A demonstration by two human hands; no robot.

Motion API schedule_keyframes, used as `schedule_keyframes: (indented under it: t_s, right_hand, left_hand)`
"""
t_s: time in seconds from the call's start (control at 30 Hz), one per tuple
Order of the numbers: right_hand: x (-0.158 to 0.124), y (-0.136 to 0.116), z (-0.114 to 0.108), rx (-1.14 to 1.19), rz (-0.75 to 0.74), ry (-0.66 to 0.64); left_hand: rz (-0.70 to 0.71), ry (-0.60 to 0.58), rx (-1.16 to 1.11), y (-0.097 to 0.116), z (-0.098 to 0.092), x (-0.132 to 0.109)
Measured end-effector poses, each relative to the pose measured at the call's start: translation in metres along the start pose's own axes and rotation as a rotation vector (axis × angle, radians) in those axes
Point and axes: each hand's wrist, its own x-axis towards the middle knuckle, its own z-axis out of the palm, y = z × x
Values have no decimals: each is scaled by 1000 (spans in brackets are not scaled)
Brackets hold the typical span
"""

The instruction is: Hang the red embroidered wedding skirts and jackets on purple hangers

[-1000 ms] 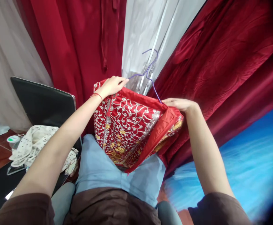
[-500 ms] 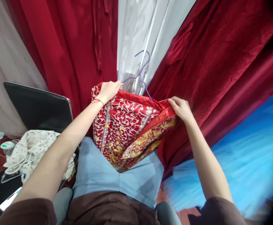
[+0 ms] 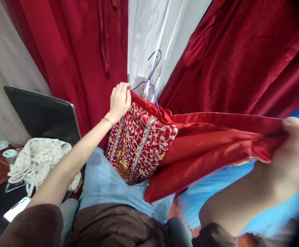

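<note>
A red garment (image 3: pixel 141 147) with silver and gold embroidery hangs over my lap, a purple wire hanger (image 3: pixel 151 77) rising from behind its top edge. My left hand (image 3: pixel 120 100) is closed on the upper left of that edge, fingers folded over it. Far to the right, my right hand (image 3: pixel 297 144) grips the end of an opened panel, blurred by motion. Between the hands, the panel's plain red inner side (image 3: pixel 206 147) is stretched out sideways, its top edge nearly straight.
Red curtains (image 3: pixel 69 61) and a white sheer curtain (image 3: pixel 141 37) hang ahead. On the left are a black laptop (image 3: pixel 41 113), a bunched white dotted cloth (image 3: pixel 40 157), a lidded jar (image 3: pixel 10 155) and a lit phone (image 3: pixel 16 208). Blue fluffy fabric (image 3: pixel 200 202) lies at lower right.
My right hand has swung far out to the right, pulling the panel open and exposing its plain inner side. My left hand keeps its grip, and the hanger has shifted slightly left.
</note>
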Motion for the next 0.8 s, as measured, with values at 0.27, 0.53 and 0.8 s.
schedule_keyframes:
  t_s: [0.27, 0.53, 0.8]
  right_hand:
    - [-101, -50, 65, -211, -191, -690]
    - [-122, -65, 84, -496, -535, -1064]
    - [-60, -68, 125, -345, -525, -1169]
  left_hand:
    - [-33, -694, -446, 152, -64, -118]
    - [-304, -724, -367, 122, -52, -142]
    - [-214, -542, -526, 110, -51, -120]
